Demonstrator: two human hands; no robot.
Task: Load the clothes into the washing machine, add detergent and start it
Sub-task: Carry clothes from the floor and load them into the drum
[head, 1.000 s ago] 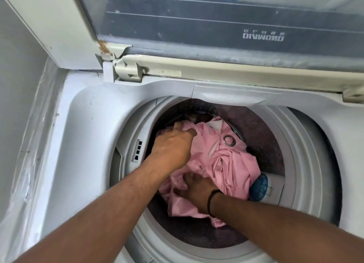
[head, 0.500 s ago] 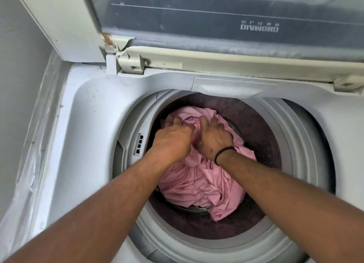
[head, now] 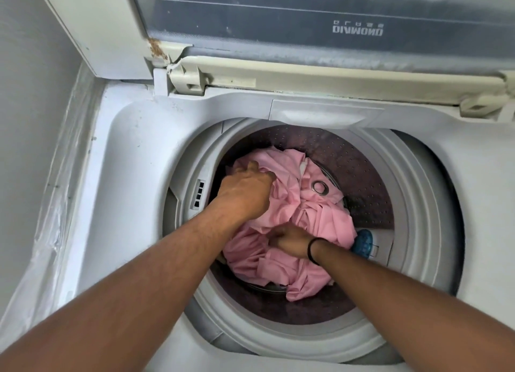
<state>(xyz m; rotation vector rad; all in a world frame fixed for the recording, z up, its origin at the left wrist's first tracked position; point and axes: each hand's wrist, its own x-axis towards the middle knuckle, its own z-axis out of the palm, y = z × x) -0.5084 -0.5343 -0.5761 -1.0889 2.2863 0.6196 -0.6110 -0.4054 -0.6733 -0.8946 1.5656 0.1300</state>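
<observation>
A crumpled pink cloth (head: 315,218) with a metal eyelet ring (head: 319,187) fills the drum of a white top-loading washing machine (head: 133,159). My left hand (head: 245,193) is down in the drum at the cloth's upper left, its fingers curled into the fabric. My right hand (head: 292,242), with a black band at the wrist, is pushed into the folds lower down, and its fingers are buried in the cloth. The perforated drum wall (head: 362,176) shows around the cloth.
The lid (head: 306,23) stands open at the back, with a rust spot at its left hinge (head: 156,48). A blue round filter (head: 363,243) sits on the drum's right wall. A grey wall and plastic wrap (head: 55,204) border the machine on the left.
My right hand has moved from the top of the cloth, beside my left hand, down into the lower folds. The cloth has shifted, so the eyelet ring and the blue filter show again.
</observation>
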